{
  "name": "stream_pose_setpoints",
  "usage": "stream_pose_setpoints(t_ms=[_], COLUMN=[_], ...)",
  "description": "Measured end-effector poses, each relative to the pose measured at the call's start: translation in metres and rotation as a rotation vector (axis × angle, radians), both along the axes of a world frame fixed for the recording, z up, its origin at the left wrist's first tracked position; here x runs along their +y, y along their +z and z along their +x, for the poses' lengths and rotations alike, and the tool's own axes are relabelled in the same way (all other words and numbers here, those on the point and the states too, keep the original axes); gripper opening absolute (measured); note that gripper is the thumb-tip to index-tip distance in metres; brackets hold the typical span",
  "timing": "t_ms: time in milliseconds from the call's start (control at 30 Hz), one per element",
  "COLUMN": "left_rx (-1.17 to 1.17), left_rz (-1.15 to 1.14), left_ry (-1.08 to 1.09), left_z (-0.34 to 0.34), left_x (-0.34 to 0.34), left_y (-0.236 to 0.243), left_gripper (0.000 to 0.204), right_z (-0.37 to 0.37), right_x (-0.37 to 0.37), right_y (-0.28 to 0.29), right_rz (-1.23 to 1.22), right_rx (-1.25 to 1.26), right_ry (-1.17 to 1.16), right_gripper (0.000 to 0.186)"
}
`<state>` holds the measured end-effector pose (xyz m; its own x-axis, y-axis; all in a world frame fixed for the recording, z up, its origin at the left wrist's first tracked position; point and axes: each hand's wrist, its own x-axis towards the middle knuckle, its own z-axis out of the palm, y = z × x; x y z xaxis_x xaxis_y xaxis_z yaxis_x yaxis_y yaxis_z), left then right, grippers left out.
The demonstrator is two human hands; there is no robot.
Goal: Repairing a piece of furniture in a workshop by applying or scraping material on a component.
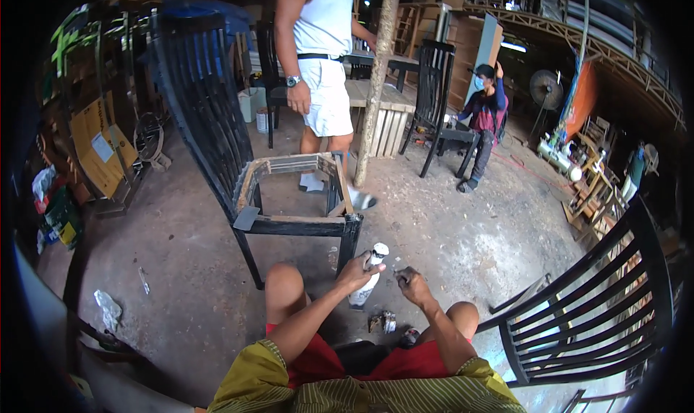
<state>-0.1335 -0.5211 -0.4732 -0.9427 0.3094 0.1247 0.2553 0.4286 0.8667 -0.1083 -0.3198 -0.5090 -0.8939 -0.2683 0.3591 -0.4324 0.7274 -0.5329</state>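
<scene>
My left hand (pixel 354 272) is closed around a white bottle (pixel 363 291) with a dark base, held upright and slightly tilted between my knees. To its right, my right hand (pixel 414 286) is closed in a pinch; whatever small thing its fingertips may hold is too small to name. Just beyond my hands stands a black wooden chair (pixel 289 226) with slatted back and an open, bare-wood seat frame. A dark grey flat sheet (pixel 246 218) lies on its near left corner. Small containers (pixel 389 321) sit on the floor below my hands.
A black slatted chair back (pixel 585 319) is close on my right. Past the seat frame, a person in white shorts (pixel 325 95) stands beside a wooden post (pixel 376 88). Another person (pixel 483 117) sits near a black chair (pixel 432 88). Crumpled plastic (pixel 108 310) lies at left.
</scene>
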Motion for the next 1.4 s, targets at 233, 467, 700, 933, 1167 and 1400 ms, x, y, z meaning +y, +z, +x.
stream_pose_setpoints(t_ms=[233,467,700,933,1167,1400], left_rx=[0.295,0.46,0.574,0.578,0.591,0.586], left_rz=[-0.127,0.241,0.256,0.252,0.216,0.167], left_ry=[-0.063,-0.058,-0.1,-0.054,-0.018,-0.014], left_z=[-0.028,-0.027,-0.014,-0.009,-0.015,-0.013], left_x=[-0.003,0.007,0.004,0.005,0.002,0.001], left_y=[0.007,0.052,0.061,0.064,0.064,0.063], left_gripper=[0.063,0.037,0.04,0.041,0.04,0.038], right_z=[-0.015,0.018,0.035,0.03,0.029,0.031], right_x=[0.006,-0.01,-0.041,-0.047,-0.045,-0.046], right_y=[-0.001,0.149,0.2,0.19,0.185,0.181], right_rz=[-0.073,-0.126,0.105,0.137,0.123,0.118], right_rx=[0.102,0.388,0.509,0.498,0.442,0.457], right_ry=[-0.044,-0.145,-0.016,-0.011,-0.072,-0.085], right_gripper=[0.019,0.02,0.026,0.033,0.024,0.022])
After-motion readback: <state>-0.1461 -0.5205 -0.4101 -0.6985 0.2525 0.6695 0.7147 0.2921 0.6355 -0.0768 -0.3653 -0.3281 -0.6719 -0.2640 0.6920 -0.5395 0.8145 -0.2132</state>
